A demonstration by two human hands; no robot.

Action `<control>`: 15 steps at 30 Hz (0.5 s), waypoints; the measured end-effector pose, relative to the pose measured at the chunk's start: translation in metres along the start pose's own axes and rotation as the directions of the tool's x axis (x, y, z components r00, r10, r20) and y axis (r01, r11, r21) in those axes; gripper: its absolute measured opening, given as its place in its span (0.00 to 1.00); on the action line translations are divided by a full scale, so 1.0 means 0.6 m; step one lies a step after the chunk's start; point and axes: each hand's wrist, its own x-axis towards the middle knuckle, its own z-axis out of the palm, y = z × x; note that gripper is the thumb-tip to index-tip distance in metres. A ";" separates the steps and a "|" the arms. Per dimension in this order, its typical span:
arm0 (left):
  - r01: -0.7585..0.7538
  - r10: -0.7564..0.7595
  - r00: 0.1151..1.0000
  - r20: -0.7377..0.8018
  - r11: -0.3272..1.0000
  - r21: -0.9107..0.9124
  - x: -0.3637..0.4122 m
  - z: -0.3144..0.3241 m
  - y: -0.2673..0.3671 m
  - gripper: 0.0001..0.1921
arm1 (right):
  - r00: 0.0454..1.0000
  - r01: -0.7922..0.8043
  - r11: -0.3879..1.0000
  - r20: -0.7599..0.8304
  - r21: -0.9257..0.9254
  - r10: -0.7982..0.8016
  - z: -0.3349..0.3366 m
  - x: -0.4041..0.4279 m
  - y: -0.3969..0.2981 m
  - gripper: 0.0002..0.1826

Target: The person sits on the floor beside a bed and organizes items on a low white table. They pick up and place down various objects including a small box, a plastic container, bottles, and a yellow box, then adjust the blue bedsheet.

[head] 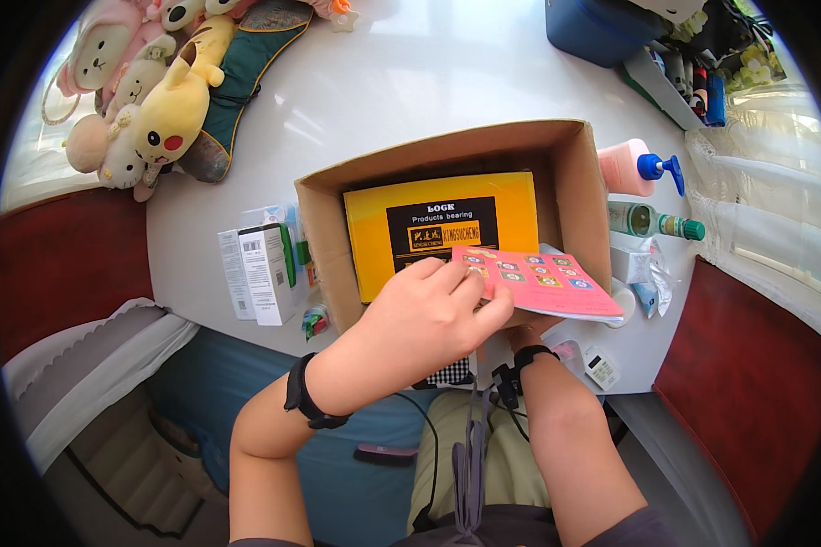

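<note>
A cardboard box [579,205] stands before me, its top uncovered. Inside it lies a yellow box [376,225] with a black printed panel. Over the box's near right part is a thin pink booklet [547,290], tilted, with small coloured pictures on its cover. My left hand [438,308] grips the booklet's left edge, fingers over the cover. Of my right hand [524,335] only a little near the wrist shows; the booklet hides the rest, so I cannot tell how its fingers lie. Both wrists wear black bands.
Left of the cardboard box stand white cartons [265,273]. At its right are a pink pump bottle [626,167], a green-capped bottle [646,219] and a small white device [601,367]. Plush toys [171,116] sit far left, a blue bin [602,31] far right. A brush [385,455] lies below the table edge.
</note>
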 end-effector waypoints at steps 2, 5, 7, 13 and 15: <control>0.042 -0.040 0.997 -0.062 0.999 0.026 0.002 -0.002 -0.013 0.17 | 1.000 0.014 0.996 -0.019 0.089 -0.013 0.009 -0.002 0.000 0.40; 0.080 -0.069 0.978 -0.195 0.996 0.049 0.018 -0.020 -0.026 0.15 | 0.996 0.030 0.908 -0.092 0.418 0.010 0.022 0.009 0.006 0.39; 0.126 -0.111 0.939 -0.324 0.992 0.023 0.026 -0.018 -0.044 0.15 | 0.989 0.069 0.660 -0.140 0.748 0.055 0.040 0.022 0.017 0.39; 0.256 -0.204 0.876 -0.436 0.965 0.063 0.055 0.041 -0.123 0.15 | 0.992 0.054 0.274 -0.084 0.960 0.099 0.071 0.012 0.002 0.39; 0.242 -0.166 0.876 -0.453 0.963 0.115 0.070 0.082 -0.143 0.12 | 0.991 0.053 0.251 -0.081 0.967 0.103 0.078 0.012 0.002 0.39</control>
